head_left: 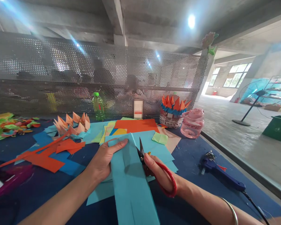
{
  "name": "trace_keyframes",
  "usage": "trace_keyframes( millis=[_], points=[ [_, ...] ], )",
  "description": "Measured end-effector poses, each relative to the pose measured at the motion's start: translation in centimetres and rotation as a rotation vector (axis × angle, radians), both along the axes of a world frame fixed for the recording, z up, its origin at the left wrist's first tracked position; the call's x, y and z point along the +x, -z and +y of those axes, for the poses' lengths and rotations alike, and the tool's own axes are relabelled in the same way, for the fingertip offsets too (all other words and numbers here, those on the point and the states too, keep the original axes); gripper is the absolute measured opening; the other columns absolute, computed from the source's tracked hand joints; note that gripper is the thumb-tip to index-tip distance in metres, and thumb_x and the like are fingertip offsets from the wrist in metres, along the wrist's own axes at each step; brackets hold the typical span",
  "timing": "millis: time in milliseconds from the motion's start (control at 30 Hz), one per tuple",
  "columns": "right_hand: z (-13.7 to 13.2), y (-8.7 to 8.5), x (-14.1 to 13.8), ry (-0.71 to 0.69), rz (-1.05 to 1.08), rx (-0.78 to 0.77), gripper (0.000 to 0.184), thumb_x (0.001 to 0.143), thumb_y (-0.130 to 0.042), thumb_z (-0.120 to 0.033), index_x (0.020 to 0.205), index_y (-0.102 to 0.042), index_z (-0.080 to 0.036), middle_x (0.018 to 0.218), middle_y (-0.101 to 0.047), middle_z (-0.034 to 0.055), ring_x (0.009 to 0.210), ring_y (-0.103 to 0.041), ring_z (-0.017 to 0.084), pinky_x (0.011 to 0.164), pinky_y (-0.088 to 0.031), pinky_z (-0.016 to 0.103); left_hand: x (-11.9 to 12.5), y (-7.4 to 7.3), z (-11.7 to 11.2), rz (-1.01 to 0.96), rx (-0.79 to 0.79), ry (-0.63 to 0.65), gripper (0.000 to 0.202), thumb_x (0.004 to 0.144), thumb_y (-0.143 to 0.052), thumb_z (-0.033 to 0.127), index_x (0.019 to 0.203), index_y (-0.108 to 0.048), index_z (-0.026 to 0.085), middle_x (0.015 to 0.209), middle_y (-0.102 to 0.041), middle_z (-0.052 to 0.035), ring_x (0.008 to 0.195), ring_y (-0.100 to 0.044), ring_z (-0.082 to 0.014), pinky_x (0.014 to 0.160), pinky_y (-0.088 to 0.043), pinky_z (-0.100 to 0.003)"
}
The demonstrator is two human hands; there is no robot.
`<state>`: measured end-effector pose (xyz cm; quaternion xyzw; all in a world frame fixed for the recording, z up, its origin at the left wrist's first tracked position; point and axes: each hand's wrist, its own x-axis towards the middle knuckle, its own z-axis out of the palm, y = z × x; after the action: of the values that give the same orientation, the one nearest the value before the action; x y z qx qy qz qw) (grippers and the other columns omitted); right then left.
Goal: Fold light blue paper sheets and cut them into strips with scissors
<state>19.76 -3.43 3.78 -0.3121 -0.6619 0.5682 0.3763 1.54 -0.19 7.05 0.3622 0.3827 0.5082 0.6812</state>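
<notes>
the left hand lies flat, pressing a folded teal paper sheet near the worktop's front edge; the right hand grips open red-handled scissors at the sheet's side. one slit shows cut, the remaining length uncut.

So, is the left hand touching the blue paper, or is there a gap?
Touching. The head view shows the left hand lying flat on the blue paper, with its fingers resting on the sheet.
</notes>
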Motion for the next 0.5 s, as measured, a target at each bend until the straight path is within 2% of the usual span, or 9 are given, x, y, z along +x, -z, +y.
trace_keyframes(
  millis=[133, 300, 500],
  points=[
    [-0.10, -0.09, 0.10, 0.010, -0.003, 0.025, 0.054, 0.090, -0.032, -0.067, 0.066, -0.040, -0.019, 0.065, -0.038, -0.0027, 0.059, -0.033, 0.010, 0.058, -0.032, 0.026, -0.03, -0.04, 0.04, -0.008, 0.016, 0.007, 0.027, 0.070, -0.077, 0.017, 0.096, -0.069, 0.011, 0.087, -0.076, -0.0141, 0.075, -0.073, -0.0293, 0.075, -0.058, -0.043],
    [-0.11, -0.10, 0.16, -0.026, 0.012, 0.006, 0.053, 0.092, -0.031, -0.065, 0.069, -0.043, -0.018, 0.067, -0.043, -0.0018, 0.061, -0.041, 0.010, 0.061, -0.036, 0.026, -0.09, -0.21, -0.05, 0.001, 0.037, -0.024, 0.028, 0.069, -0.078, 0.019, 0.095, -0.070, 0.012, 0.087, -0.076, -0.0129, 0.076, -0.073, -0.0291, 0.074, -0.058, -0.041],
    [0.11, 0.33, 0.29, -0.006, -0.013, 0.020, 0.053, 0.093, -0.032, -0.063, 0.068, -0.047, -0.019, 0.066, -0.048, -0.0003, 0.061, -0.047, 0.012, 0.062, -0.039, 0.027, 0.08, 0.14, -0.26, 0.029, 0.054, 0.033, 0.026, 0.068, -0.079, 0.024, 0.090, -0.071, 0.013, 0.084, -0.076, -0.0117, 0.069, -0.072, -0.0274, 0.072, -0.058, -0.041]
  ],
)
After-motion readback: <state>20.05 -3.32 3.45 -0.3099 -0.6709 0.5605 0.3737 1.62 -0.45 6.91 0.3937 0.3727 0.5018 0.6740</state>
